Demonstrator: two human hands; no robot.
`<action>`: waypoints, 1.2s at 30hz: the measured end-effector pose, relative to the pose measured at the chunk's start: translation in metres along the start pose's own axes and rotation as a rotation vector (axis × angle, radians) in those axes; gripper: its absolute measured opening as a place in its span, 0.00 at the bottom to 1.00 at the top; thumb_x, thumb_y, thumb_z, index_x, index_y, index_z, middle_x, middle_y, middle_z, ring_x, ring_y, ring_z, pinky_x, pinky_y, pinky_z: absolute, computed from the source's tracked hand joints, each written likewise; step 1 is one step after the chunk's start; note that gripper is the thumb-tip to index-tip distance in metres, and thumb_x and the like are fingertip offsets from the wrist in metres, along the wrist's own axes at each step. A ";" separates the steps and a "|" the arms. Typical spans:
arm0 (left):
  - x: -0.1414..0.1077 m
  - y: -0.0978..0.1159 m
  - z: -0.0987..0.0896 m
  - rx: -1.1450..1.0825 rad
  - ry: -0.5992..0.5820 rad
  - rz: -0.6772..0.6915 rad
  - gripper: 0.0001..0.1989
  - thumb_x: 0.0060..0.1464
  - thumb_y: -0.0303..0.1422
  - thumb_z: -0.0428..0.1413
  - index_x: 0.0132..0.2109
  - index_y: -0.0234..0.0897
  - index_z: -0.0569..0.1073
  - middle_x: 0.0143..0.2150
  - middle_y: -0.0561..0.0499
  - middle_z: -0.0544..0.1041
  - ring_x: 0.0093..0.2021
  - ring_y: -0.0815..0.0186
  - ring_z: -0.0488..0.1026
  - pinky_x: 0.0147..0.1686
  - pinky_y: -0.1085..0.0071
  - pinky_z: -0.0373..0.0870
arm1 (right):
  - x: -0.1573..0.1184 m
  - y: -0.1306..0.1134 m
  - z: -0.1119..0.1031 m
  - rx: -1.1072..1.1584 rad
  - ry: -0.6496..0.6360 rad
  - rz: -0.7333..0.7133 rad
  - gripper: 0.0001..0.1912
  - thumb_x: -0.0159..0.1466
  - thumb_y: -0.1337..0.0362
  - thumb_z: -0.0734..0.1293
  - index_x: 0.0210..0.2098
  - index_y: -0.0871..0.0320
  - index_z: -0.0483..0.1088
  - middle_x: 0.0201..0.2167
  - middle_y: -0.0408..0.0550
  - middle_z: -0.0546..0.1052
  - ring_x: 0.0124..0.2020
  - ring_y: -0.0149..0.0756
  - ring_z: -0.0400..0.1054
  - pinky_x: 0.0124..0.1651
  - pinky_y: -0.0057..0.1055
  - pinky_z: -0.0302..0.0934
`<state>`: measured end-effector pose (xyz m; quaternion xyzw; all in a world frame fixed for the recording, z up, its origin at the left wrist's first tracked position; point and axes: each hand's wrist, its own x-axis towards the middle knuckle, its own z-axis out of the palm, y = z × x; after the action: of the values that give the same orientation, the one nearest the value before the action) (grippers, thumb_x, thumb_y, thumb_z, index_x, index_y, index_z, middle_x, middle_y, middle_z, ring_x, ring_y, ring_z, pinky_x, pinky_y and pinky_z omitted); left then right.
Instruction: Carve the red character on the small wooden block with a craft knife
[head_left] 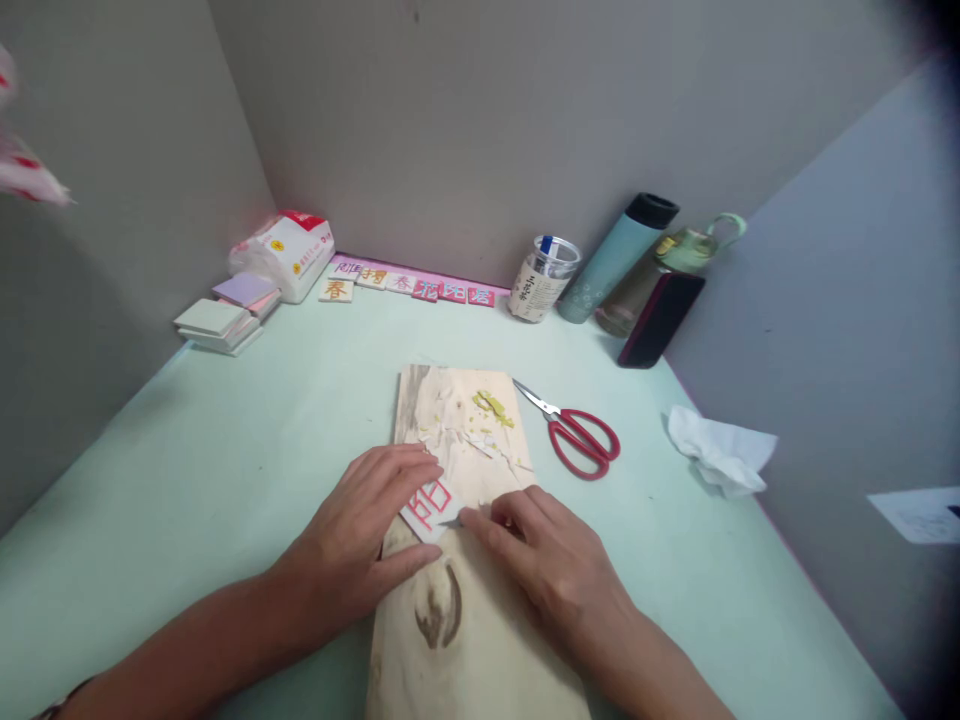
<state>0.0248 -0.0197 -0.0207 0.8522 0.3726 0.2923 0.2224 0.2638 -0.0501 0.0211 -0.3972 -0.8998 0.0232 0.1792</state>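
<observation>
A white square tile (pixel 438 520) with red outlined character strokes lies tilted on a wooden board (pixel 480 600). My left hand (pixel 367 520) grips it, fingers over its upper left edge and thumb at its lower corner. At the tile's right corner, the fingers of my right hand (pixel 547 550) are pinched together. A small grey sliver shows at their tips; whether it is a blade or a shadow I cannot tell. White shavings (pixel 472 440) and yellow-green crumbs (pixel 493 407) lie on the board beyond the hands.
Red-handled scissors (pixel 581 440) lie right of the board, with a crumpled tissue (pixel 720 450) farther right. At the back stand a clear jar (pixel 544 280), a teal flask (pixel 619 260), a green bottle (pixel 686 250) and a phone (pixel 661 320). Carved tiles (pixel 427 289), blank blocks (pixel 217 320) and a tissue pack (pixel 285 255) sit back left.
</observation>
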 end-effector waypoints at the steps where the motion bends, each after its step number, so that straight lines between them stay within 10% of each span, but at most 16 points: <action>1: 0.000 0.000 0.000 0.001 -0.001 0.000 0.24 0.62 0.34 0.57 0.62 0.42 0.62 0.60 0.43 0.68 0.63 0.52 0.62 0.61 0.52 0.63 | 0.000 0.000 0.000 -0.014 0.016 0.004 0.16 0.73 0.73 0.56 0.53 0.61 0.70 0.33 0.50 0.72 0.33 0.36 0.62 0.34 0.31 0.60; 36: -0.002 0.000 0.001 0.003 -0.003 -0.003 0.23 0.61 0.33 0.57 0.62 0.40 0.63 0.60 0.44 0.68 0.63 0.54 0.61 0.62 0.56 0.61 | -0.002 -0.001 0.005 0.040 -0.005 0.046 0.14 0.73 0.73 0.56 0.53 0.61 0.68 0.34 0.49 0.71 0.33 0.36 0.62 0.34 0.31 0.59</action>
<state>0.0242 -0.0208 -0.0220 0.8524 0.3740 0.2902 0.2222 0.2632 -0.0516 0.0162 -0.4143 -0.8901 0.0463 0.1842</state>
